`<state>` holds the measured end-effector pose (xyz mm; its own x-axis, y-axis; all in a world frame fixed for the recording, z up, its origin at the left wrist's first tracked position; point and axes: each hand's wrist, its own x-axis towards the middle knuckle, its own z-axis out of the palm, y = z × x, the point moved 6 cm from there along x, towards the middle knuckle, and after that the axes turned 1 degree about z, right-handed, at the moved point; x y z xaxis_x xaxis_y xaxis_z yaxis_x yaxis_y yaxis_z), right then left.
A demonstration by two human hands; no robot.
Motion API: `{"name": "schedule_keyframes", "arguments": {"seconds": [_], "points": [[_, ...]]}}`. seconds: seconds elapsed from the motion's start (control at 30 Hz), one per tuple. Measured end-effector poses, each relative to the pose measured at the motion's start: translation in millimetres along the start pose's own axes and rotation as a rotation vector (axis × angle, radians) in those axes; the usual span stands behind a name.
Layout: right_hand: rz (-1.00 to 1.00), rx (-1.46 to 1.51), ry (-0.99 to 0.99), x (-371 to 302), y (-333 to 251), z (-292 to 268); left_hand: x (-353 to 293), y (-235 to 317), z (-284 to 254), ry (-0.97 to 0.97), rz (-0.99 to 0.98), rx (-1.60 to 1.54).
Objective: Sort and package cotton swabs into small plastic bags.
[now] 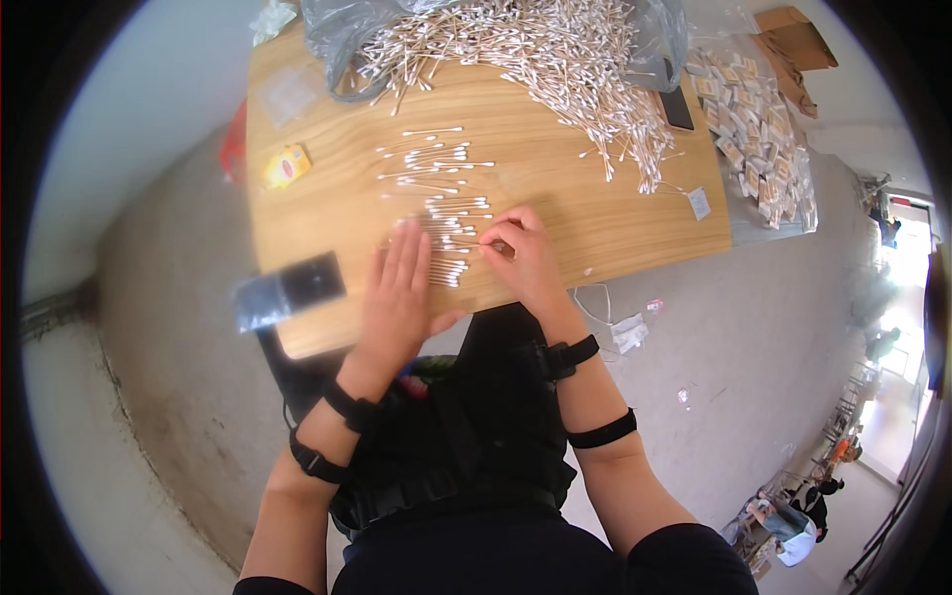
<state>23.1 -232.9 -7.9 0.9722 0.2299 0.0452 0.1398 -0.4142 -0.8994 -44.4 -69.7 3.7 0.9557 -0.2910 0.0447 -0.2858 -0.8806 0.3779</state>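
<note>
Cotton swabs lie side by side in a rough column on the wooden table, their sticks running left to right. My left hand rests flat over the left ends of the nearer swabs, fingers stretched out together and thumb apart. At the column's right side my right hand pinches a single cotton swab between thumb and index finger. Most of that swab is hard to separate from the row. Farther off, a large heap of loose cotton swabs spills from a clear plastic bag.
A yellow packet and a dark phone-like slab with clear plastic lie at the left. Another dark slab sits by the heap. Many small packs fill a clear bag at the right. Other people are in the far lower right.
</note>
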Motion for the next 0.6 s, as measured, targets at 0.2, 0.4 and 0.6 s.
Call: {"name": "schedule_keyframes", "arguments": {"seconds": [0.2,0.4,0.6], "points": [[-0.011,-0.034,-0.006,1.8,-2.2,-3.0,-2.9,0.6,3.5,-0.016,0.012,0.052],[0.007,-0.142,-0.060,6.1,-8.8,5.2,-7.8,2.7,4.7,-0.022,0.021,0.064],[-0.093,-0.169,0.019,9.3,-11.9,12.3,-10.8,2.4,3.5,0.006,-0.006,0.063]]}}
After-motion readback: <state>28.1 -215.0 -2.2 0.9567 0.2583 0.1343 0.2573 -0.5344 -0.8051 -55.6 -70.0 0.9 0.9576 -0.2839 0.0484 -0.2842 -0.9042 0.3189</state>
